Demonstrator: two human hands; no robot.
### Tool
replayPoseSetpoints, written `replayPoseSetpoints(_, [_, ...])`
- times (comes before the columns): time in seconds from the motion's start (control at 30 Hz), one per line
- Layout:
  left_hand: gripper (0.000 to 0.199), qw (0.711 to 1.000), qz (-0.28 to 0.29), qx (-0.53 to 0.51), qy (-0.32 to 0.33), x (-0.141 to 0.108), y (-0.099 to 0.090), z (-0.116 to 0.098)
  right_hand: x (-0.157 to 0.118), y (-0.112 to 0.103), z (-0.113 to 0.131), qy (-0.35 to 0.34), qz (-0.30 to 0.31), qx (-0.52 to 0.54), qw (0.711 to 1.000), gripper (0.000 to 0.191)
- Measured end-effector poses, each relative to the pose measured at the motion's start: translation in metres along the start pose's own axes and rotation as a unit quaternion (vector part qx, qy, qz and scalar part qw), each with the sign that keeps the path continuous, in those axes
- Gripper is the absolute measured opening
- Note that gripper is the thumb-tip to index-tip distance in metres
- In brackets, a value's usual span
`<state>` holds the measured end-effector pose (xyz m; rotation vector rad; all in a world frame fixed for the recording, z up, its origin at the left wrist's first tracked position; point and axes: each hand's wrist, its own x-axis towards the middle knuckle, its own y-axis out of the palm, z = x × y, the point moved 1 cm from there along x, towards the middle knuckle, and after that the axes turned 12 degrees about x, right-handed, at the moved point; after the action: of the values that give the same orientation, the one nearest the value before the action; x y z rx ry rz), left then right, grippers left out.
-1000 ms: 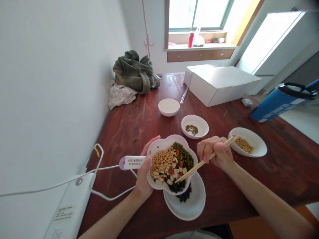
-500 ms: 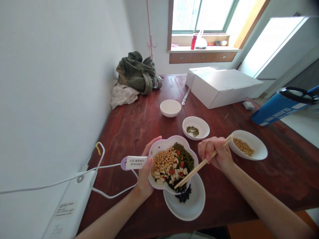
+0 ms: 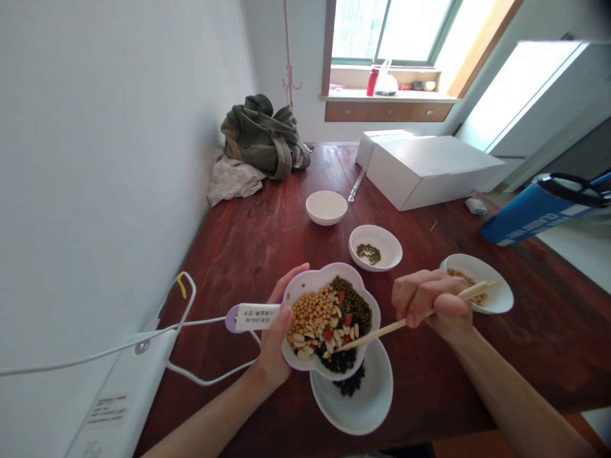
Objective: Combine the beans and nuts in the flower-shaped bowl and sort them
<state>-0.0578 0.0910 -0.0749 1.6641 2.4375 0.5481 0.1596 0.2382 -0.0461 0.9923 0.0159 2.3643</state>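
Note:
My left hand (image 3: 277, 340) grips a white flower-shaped dish (image 3: 373, 299) with a purple rim and a labelled handle. Soybeans (image 3: 312, 310), green mung beans (image 3: 357, 298), peanuts (image 3: 329, 337) and black beans (image 3: 341, 362) lie grouped inside it. A pair of chopsticks (image 3: 389, 329) is held by my right hand (image 3: 434, 302), the tips down among the peanuts and black beans. Partly below the dish stands a white bowl (image 3: 375, 401) with black beans. Further off, one bowl (image 3: 389, 245) holds some mung beans, and another bowl (image 3: 499, 296) at right holds soybeans, partly hidden by my right hand.
A plain white bowl (image 3: 327, 207) stands farther back. Behind are a green bag (image 3: 262, 133) and a white box (image 3: 429, 165). At right is a blue cup-like container (image 3: 529, 210). A white cable (image 3: 210, 381) and power strip (image 3: 128, 381) run along the left.
My right hand has shifted slightly right and down, and the chopsticks now lie at a flatter angle. Their tips have moved up a little in the dish. The left hand still holds the dish.

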Motion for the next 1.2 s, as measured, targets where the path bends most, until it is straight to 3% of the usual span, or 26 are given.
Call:
replayPoseSetpoints(0.23, [0.068,0.999,-0.024,0.037,-0.015,0.003,0.001,0.000,-0.002,-0.003,-0.006,0.035,-0.016,0.003,0.999,0.066])
replayPoseSetpoints(0.47, [0.057,0.998,-0.039,0.051,0.012,0.006,0.001,0.002,-0.005,-0.009,-0.008,0.050,-0.029,-0.028,0.998,0.069])
replayPoseSetpoints(0.6, [0.061,0.996,-0.049,0.066,0.021,0.006,0.003,0.001,-0.003,-0.009,-0.008,0.052,-0.035,-0.043,0.997,0.073])
replayPoseSetpoints(0.93, [0.040,0.998,-0.036,0.047,0.029,0.010,-0.001,0.008,-0.002,-0.005,-0.014,0.065,-0.078,-0.030,0.994,0.076])
replayPoseSetpoints(1.2, [0.048,0.997,-0.029,0.047,0.056,0.011,-0.001,0.010,-0.001,-0.004,-0.017,0.052,-0.089,-0.005,0.995,0.077])
